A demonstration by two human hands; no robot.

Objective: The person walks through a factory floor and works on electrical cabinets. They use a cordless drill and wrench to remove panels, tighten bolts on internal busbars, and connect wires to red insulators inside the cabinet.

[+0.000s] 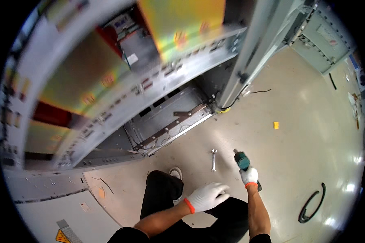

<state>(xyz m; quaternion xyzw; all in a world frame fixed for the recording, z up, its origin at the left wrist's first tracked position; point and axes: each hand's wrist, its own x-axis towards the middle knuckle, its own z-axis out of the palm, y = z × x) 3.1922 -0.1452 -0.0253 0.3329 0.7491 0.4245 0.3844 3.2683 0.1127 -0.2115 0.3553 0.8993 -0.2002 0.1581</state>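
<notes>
The right hand (249, 175) is wrapped around the handle of a green power driver (242, 160), just to the right of the wrench (213, 160); whether the tool touches the floor (280, 154) cannot be told. The left hand (208, 197) shows nothing in it, its fingers extended and the thumb parted, on the near side of the wrench over the thigh.

The likeliest trouble, I judge, is underfoot: the shoe (176, 174), left of the wrench, could tread on that loose steel and slide, or kick it toward the cabinet (158, 77) beyond. A black flexible strip (302, 212), well to the wrench's right, might snag a foot. Knitted glove fibres could wind into the driver's nose if fingers stray near it while spinning.
</notes>
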